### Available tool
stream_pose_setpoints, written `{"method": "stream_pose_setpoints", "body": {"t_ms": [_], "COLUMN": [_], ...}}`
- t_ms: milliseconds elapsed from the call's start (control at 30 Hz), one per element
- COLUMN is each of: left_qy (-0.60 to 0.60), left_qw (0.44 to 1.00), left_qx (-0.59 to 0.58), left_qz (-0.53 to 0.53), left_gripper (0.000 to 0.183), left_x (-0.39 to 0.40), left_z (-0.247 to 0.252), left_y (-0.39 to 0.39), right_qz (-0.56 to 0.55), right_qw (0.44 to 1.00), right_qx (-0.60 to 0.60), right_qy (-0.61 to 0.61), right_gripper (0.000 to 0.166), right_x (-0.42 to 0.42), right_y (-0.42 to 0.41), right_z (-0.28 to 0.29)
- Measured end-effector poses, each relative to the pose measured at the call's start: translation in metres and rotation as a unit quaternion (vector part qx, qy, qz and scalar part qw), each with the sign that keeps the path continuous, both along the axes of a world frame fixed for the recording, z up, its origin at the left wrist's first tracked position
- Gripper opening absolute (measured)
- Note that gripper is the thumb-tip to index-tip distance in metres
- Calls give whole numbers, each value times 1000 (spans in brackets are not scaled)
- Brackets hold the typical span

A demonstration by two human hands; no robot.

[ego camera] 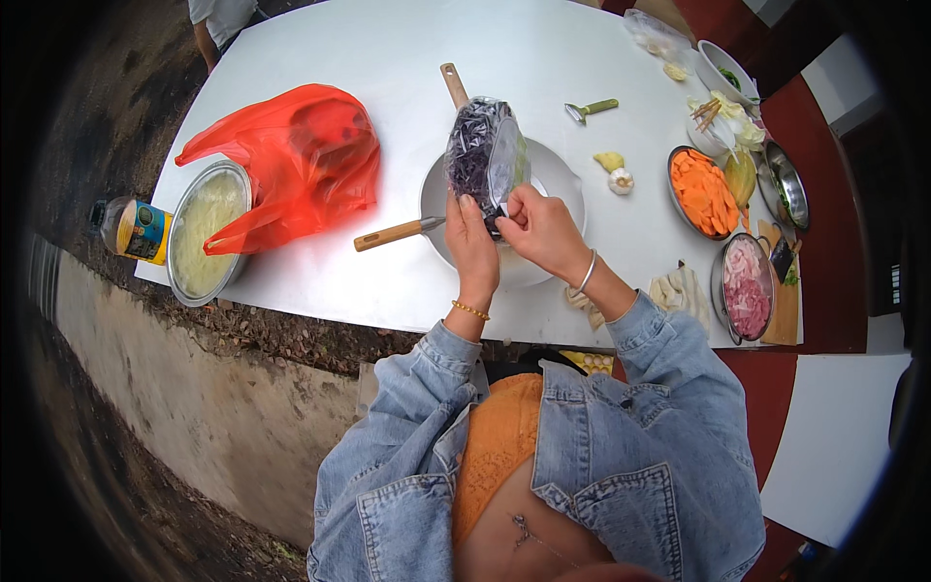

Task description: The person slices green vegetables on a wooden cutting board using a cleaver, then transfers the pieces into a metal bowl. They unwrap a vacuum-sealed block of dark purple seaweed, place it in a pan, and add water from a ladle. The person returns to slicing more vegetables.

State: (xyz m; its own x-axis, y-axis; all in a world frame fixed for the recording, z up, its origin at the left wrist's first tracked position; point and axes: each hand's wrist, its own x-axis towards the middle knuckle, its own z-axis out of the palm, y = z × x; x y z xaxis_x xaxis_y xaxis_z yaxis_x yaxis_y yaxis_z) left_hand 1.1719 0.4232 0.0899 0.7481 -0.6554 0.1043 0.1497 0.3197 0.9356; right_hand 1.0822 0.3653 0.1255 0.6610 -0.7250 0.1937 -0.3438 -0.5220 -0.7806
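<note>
A clear plastic bag (476,156) of dark, shredded-looking food is held up in front of me; the exact food is hard to tell. My left hand (469,244) grips its lower end from the left. At the lower right corner, my right hand (544,229) pinches the packaging between thumb and fingers. Beneath both hands is a wide pale pan (564,174), partly hidden by the bag and my arms. One wooden handle (454,84) sticks out beyond the bag. Another wooden handle (390,236), on a metal-necked utensil, reaches over the pan's left rim.
Left on the white table (396,44) are a red plastic bag (305,160), a metal bowl of pale shreds (211,233) and an oil bottle (138,229). Rightward lie a peeler (593,109), garlic (620,181), sliced carrots (702,193) and sliced meat (748,291). A person (222,22) stands beyond the table.
</note>
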Motion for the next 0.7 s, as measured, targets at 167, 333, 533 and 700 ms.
{"method": "stream_pose_setpoints", "body": {"t_ms": [167,333,533,700], "left_qy": [-67,-11,45,193], "left_qw": [997,999,998,974], "left_qx": [5,16,0,-29], "left_qz": [44,51,43,-120], "left_gripper": [32,26,30,66], "left_x": [-5,-2,-3,8], "left_z": [-12,-14,-18,3], "left_y": [-3,-1,-6,4], "right_qz": [-14,-32,-98,-48], "right_qw": [977,986,987,979], "right_qx": [-180,-162,26,-182], "right_qy": [112,-32,-126,-73], "right_gripper": [15,18,19,16], "right_x": [2,4,4,-5], "right_y": [-1,7,11,1], "right_z": [-8,-18,-37,-34]}}
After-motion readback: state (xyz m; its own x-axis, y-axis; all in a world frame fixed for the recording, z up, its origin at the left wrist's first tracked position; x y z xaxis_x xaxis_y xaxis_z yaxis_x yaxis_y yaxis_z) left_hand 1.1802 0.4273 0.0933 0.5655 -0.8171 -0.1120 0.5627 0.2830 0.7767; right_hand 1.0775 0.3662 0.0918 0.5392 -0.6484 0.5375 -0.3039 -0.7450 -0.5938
